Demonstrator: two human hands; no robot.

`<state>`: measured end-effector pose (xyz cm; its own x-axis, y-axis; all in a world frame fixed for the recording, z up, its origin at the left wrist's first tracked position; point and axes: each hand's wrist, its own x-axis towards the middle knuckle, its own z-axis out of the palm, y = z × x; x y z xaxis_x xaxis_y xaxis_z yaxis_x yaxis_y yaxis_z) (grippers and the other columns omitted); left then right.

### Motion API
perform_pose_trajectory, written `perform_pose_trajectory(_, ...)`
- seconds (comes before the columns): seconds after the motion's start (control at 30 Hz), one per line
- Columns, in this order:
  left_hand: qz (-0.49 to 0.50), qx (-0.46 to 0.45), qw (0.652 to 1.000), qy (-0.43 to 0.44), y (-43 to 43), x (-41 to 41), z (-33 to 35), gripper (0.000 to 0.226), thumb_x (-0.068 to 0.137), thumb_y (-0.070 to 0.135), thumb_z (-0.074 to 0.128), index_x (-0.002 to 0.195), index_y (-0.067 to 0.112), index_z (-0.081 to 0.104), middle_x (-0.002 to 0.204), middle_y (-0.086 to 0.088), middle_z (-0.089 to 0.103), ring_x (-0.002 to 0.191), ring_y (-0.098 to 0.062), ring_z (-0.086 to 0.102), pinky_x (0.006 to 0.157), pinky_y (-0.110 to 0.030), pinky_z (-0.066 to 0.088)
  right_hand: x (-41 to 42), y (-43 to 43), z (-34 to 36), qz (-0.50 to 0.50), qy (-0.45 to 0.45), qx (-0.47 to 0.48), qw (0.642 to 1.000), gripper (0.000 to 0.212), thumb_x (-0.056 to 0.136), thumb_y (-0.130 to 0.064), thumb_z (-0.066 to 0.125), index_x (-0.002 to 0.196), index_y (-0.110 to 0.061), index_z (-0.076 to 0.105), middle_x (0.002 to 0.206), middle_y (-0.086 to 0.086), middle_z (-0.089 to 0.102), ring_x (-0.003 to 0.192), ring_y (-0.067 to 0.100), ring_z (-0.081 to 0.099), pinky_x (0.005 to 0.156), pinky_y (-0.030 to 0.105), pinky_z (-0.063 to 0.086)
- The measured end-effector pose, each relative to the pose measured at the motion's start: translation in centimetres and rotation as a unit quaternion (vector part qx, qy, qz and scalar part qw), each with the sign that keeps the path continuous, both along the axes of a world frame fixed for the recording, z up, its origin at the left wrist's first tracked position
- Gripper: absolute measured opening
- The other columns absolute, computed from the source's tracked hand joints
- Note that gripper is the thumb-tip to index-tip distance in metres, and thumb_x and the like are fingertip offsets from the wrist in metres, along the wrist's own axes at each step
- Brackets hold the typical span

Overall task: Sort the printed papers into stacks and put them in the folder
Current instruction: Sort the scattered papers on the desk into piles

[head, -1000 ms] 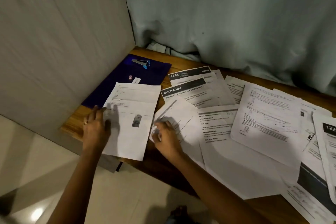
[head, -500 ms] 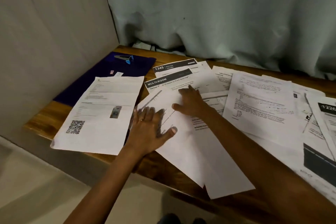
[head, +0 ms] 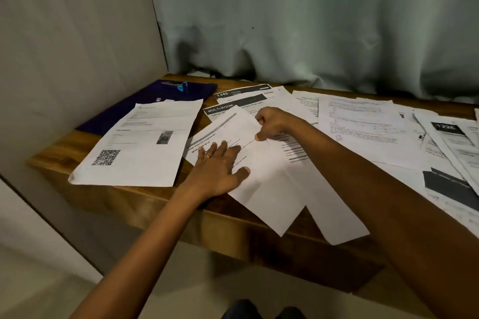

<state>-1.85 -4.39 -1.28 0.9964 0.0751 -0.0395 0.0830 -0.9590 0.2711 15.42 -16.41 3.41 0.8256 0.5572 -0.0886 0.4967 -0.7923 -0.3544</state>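
Note:
Printed papers lie spread over a wooden table [head: 129, 202]. A dark blue folder [head: 145, 101] with a metal clip lies at the far left corner. A sheet with a QR code [head: 140, 147] partly covers it. My left hand [head: 220, 171] presses flat, fingers spread, on a tilted white sheet [head: 261, 181] that hangs over the front edge. My right hand [head: 274, 124] pinches the upper right edge of that same sheet. Under it lies another sheet [head: 334, 217] that also overhangs the edge.
Sheets headed "1345" [head: 241, 93] and "MULTI-ROOM" [head: 220, 110] lie behind my hands. More overlapping papers [head: 368, 132] cover the right half of the table. A wall panel [head: 64, 46] stands on the left and a pale curtain [head: 311, 21] hangs behind.
My left hand left the QR-code sheet and came to rest flat on the tilted sheet. My right hand went from flat on the papers to pinching that sheet's edge.

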Motion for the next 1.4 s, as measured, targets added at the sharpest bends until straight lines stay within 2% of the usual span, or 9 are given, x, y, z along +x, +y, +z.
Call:
perform_pose_trajectory(0.1,-0.017,0.003,0.999,0.05,-0.1,-0.2,0.9,0.059,0.101,0.045,0.03,0.154,0.031,0.007,0.162,-0.003,-0.005,0.148,-0.026,-0.01,0.118,-0.048,-0.011,-1.2,-1.7,-0.1,-0.006,-0.015,-0.003,1.0,0.031,0.077,-0.032,0.075,0.092,-0.02,0.051,0.091,0.001,0.056,0.092,0.022,0.053,0.078,0.033,0.045)
perform_pose_trajectory(0.27,-0.053,0.026,0.993,0.105,-0.1,-0.5,2.5,0.056,0.103,0.024,0.032,0.153,0.033,0.006,0.162,-0.002,-0.006,0.147,-0.028,-0.012,0.117,-0.047,-0.01,-5.0,-5.7,0.4,-0.035,-0.062,0.053,0.996,0.073,0.081,-0.045,0.068,0.141,-0.019,0.039,0.147,0.006,0.039,0.13,0.028,0.041,0.106,0.043,0.037)
perform_pose_trajectory(0.4,-0.054,0.049,0.997,0.035,-0.9,-1.2,3.1,0.066,0.095,0.006,0.046,0.152,0.027,0.02,0.161,-0.007,0.011,0.148,-0.029,0.004,0.117,-0.046,-0.003,-9.2,-10.4,0.9,-0.014,-0.041,0.073,0.996,0.07,0.089,-0.047,0.059,0.147,-0.019,0.031,0.155,0.003,0.028,0.139,0.023,0.03,0.109,0.036,0.028)
perform_pose_trajectory(0.5,-0.036,-0.039,0.997,-0.056,-2.3,-1.7,2.0,0.05,0.102,0.027,0.037,0.15,0.025,0.026,0.159,-0.003,0.021,0.146,-0.022,0.015,0.118,-0.044,0.002,-11.8,-14.5,-0.1,0.014,-0.021,0.016,1.0,0.065,0.094,-0.047,0.048,0.15,-0.026,0.023,0.159,-0.003,0.013,0.146,0.018,0.01,0.116,0.036,0.014)
perform_pose_trajectory(0.63,-0.047,0.019,0.998,0.021,-4.2,-2.1,0.4,0.071,0.093,0.066,0.023,0.153,0.032,0.006,0.162,-0.003,-0.003,0.147,-0.033,-0.004,0.116,-0.054,-0.004,-14.1,-18.1,-2.2,0.032,0.019,-0.032,0.999,0.06,0.099,-0.046,0.036,0.151,-0.035,0.009,0.159,-0.006,-0.009,0.145,0.017,-0.016,0.117,0.039,-0.006)
perform_pose_trajectory(1.0,-0.09,0.039,0.986,0.132,-1.1,-0.8,2.8,0.066,0.1,0.029,0.043,0.153,0.029,0.004,0.161,-0.006,-0.006,0.147,-0.031,-0.011,0.115,-0.05,-0.008,-15.2,-16.1,-5.4,-0.06,-0.027,-0.07,0.995,0.055,0.102,-0.046,0.016,0.152,-0.03,-0.002,0.159,0.005,-0.014,0.145,0.028,-0.016,0.117,0.044,-0.009)
perform_pose_trajectory(1.1,-0.088,0.017,0.991,0.102,-1.8,-1.3,3.7,0.062,0.099,0.016,0.043,0.153,0.022,0.013,0.161,-0.01,0.002,0.147,-0.032,-0.007,0.116,-0.049,-0.007,-15.4,-14.9,-5.6,-0.079,-0.026,-0.058,0.995,0.056,0.102,-0.045,0.015,0.152,-0.028,-0.002,0.159,0.009,-0.014,0.145,0.031,-0.015,0.116,0.045,-0.009)
perform_pose_trajectory(1.27,-0.134,-0.048,0.989,-0.039,-6.2,-1.9,2.9,0.073,0.088,0.063,0.027,0.152,0.029,0.016,0.161,-0.002,0.004,0.148,-0.021,-0.002,0.117,-0.041,-0.005,-13.8,-16.5,-3.2,-0.107,-0.045,0.135,0.984,0.059,0.101,-0.044,0.034,0.153,-0.026,0.013,0.16,0.004,-0.004,0.147,0.022,-0.006,0.119,0.042,0.002)
perform_pose_trajectory(1.4,-0.173,-0.02,0.984,-0.048,-11.6,-1.0,1.7,0.072,0.094,0.063,0.028,0.154,0.027,0.011,0.161,-0.002,-0.001,0.148,-0.021,-0.004,0.119,-0.042,-0.004,-9.9,-20.3,-1.2,-0.144,-0.077,0.029,0.986,0.076,0.093,-0.05,0.049,0.153,-0.022,0.011,0.16,0.007,-0.008,0.147,0.026,-0.009,0.117,0.044,0.002)
